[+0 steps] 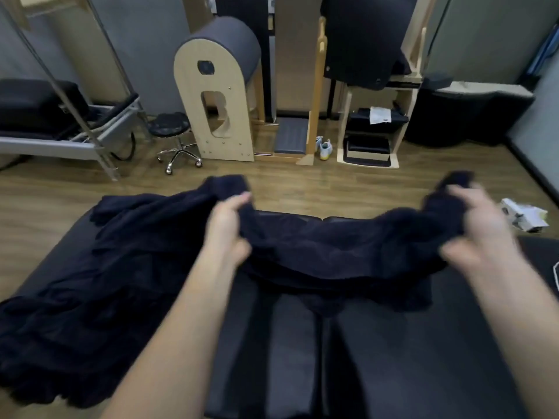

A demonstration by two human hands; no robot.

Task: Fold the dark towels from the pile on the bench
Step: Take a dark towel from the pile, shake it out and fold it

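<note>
the left hand (228,228) and the blurred right hand (478,228) each grip an end of a dark towel (320,255) sagging between them above the black table (393,352), beside the pile (84,291) heaped on its left side.

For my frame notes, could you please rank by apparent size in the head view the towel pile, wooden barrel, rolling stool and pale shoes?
1. towel pile (nearest the camera, so likely inflated)
2. wooden barrel
3. rolling stool
4. pale shoes
</note>
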